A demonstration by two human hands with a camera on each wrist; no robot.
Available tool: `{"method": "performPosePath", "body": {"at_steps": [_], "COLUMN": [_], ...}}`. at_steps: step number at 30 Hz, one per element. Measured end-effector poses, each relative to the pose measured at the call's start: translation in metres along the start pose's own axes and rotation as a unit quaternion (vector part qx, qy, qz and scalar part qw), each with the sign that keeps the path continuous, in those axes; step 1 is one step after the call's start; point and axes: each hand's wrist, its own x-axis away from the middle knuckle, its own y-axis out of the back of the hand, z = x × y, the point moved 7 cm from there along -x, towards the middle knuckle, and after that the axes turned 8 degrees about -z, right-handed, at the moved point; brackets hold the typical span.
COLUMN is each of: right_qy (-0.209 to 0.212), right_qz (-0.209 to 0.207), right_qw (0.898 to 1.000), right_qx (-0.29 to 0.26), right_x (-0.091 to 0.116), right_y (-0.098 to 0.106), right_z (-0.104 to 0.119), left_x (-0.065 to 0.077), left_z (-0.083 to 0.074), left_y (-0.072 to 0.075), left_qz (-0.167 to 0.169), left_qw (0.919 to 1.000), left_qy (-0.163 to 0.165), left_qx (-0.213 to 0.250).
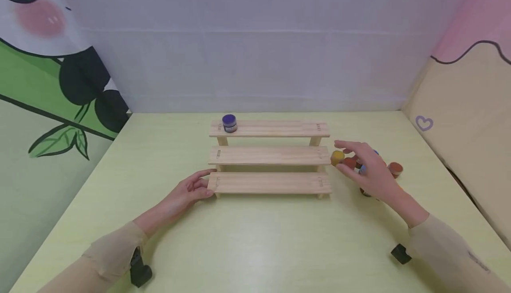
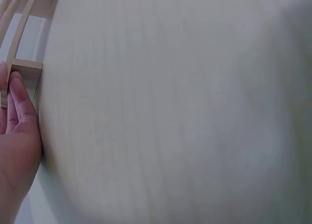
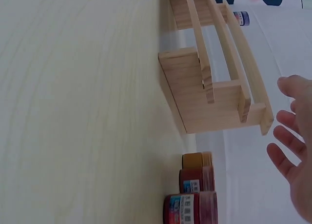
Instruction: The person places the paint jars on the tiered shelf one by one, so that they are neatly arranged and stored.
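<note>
A three-tier wooden display rack point(image 1: 269, 182) stands mid-table. My left hand point(image 1: 191, 191) grips the left end of its lowest board, and the left wrist view shows the fingers point(image 2: 22, 99) against the wood. On the top tier, at the left, sits a small paint jar with a purple lid point(image 1: 229, 123). My right hand point(image 1: 369, 171) hovers over a cluster of paint jars right of the rack, its fingers apart and holding nothing. A yellow jar point(image 1: 337, 157) lies nearest the rack, with a red-brown jar point(image 1: 349, 163) beside it. The hand hides part of the cluster.
Another reddish jar point(image 1: 395, 169) stands at the cluster's right side. The pale wood-grain table point(image 1: 255, 240) reaches back to a white wall covering point(image 1: 259, 62). Printed panels flank it on the left and right point(image 1: 471, 120).
</note>
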Motion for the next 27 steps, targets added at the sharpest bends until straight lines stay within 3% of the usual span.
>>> {"method": "performPosePath", "body": {"at_steps": [11, 18, 27], "right_qy": [0.02, 0.012, 0.003], "right_qz": [0.064, 0.103, 0.119], "right_qw": [0.997, 0.993, 0.99], "right_qx": [0.024, 0.052, 0.075], "right_x": [0.023, 0.036, 0.051], "right_y": [0.002, 0.004, 0.012], "right_z": [-0.024, -0.033, -0.042], "left_x": [-0.002, -0.002, -0.004], "left_z": [0.0, 0.001, 0.002], "left_y": [0.0, 0.001, 0.0], "left_qz": [0.001, -0.002, -0.002], "left_qw": [1.0, 1.0, 1.0], "left_qy": [-0.004, -0.001, 0.001], "left_qx": [-0.003, -0.006, -0.006]}}
